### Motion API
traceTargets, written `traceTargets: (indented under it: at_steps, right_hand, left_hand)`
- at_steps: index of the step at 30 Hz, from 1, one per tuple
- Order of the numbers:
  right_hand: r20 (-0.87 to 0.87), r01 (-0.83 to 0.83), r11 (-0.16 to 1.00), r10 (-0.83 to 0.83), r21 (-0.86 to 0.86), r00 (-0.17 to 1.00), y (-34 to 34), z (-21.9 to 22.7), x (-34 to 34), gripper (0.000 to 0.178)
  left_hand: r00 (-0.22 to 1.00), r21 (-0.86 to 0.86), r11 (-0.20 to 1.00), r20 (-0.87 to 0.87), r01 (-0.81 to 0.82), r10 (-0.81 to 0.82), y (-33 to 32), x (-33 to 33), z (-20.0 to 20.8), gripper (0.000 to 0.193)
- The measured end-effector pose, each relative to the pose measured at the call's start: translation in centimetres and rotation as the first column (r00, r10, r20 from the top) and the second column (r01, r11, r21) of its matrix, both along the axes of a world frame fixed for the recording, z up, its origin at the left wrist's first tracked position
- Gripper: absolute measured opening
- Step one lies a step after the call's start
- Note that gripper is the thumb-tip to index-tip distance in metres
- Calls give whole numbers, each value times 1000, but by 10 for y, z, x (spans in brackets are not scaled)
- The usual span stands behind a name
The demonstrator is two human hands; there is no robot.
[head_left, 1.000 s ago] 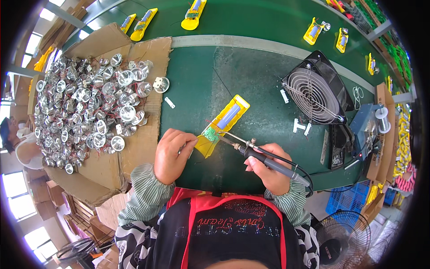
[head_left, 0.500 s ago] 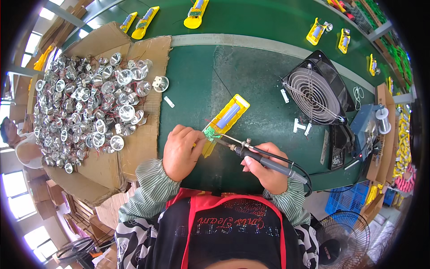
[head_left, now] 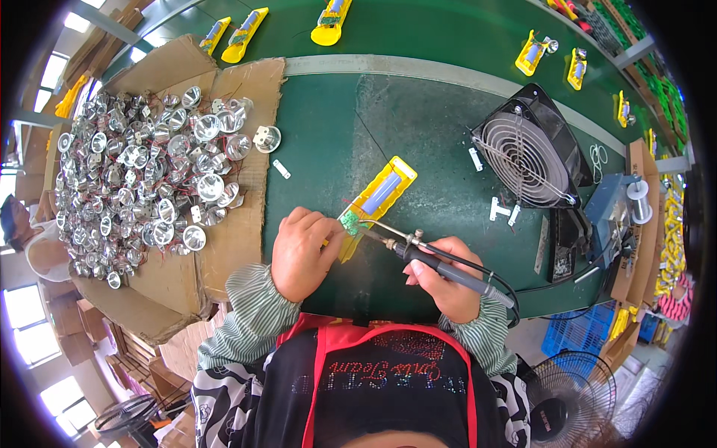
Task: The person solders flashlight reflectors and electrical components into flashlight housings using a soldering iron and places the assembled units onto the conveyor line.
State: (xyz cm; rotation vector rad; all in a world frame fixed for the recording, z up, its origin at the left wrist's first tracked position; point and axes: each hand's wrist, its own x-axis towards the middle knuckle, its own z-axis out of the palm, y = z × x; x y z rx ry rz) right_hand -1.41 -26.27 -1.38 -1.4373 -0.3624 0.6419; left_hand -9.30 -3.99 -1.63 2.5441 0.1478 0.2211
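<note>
A yellow flashlight casing lies aslant on the green worktop, holding a pale lilac battery cell and, at its nearer end, a small green circuit board. My left hand has its fingers closed on the casing's left edge beside the board; the fingertips are partly hidden. In my right hand is a soldering iron with a thin metal feed tube along it. The tips of iron and tube meet at the board; whether they touch it I cannot tell.
At left, a cardboard box holds many reflector lamp cups. A black fan with a wire guard stands right, near a solder spool. Small white pieces lie about. Beyond, more yellow casings rest on a green belt.
The casings on the far belt have shifted slightly to the right. The soldering iron's front end has dipped a touch at the board; my left hand holds its place.
</note>
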Motion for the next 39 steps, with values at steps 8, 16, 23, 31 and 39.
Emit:
traceTargets:
  at_steps: [8,16,23,31,39]
  right_hand:
    - [-3,60,998,-60,21,998,-6,6,3,18]
    - [-7,129,990,-129,61,992,-11,5,6,17]
    - [13,209,967,-213,147,977,-25,4,15,17]
    - [53,293,933,-310,209,949,-40,-1,18,16]
    - [122,247,943,-278,222,953,-55,0,25,12]
  left_hand:
    - [1000,9,1000,8,-10,10,-1,-1,0,5]
    - [999,2,1000,39,-21,21,0,-5,2,5]
    - [1000,-110,994,-15,1,-3,9,-5,15,29]
    - [986,54,993,-131,107,-99,-2,24,21,42]
    - [872,-556,825,-449,-103,-193,71,94,-15,20]
